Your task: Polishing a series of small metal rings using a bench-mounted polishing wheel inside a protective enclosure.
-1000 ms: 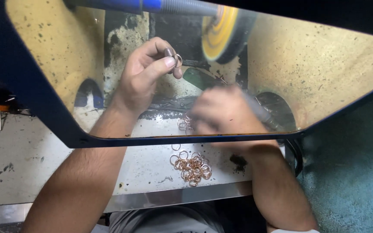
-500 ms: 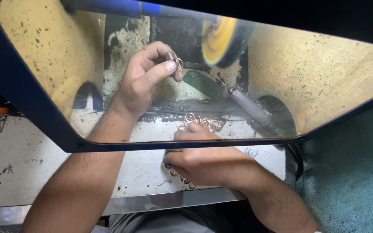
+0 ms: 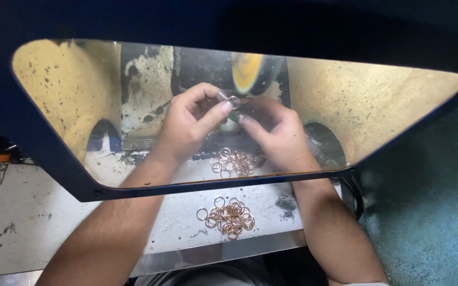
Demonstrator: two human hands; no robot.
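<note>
We see small thin copper-coloured metal ring (image 3: 234, 100), round, shiny, pinched btwn left hand (image 3: 189, 127) thumb/forefinger and right hand (image 3: 276, 135) fingertips, just below yellow polishing wheel (image 3: 247, 71), behind shield.

Pretty cramped in there. The opening under the dark guard frame (image 3: 54, 153) is taken up by the left hand (image 3: 189, 127) and right hand (image 3: 276, 135), held close together just in front of the yellow buffing wheel (image 3: 247, 69), so no passage is left between them. Open room is seen to either side, by the stained yellow walls (image 3: 64, 90). The bench (image 3: 43, 212) is blocked only by two heaps of copper rings (image 3: 229, 217).
</note>
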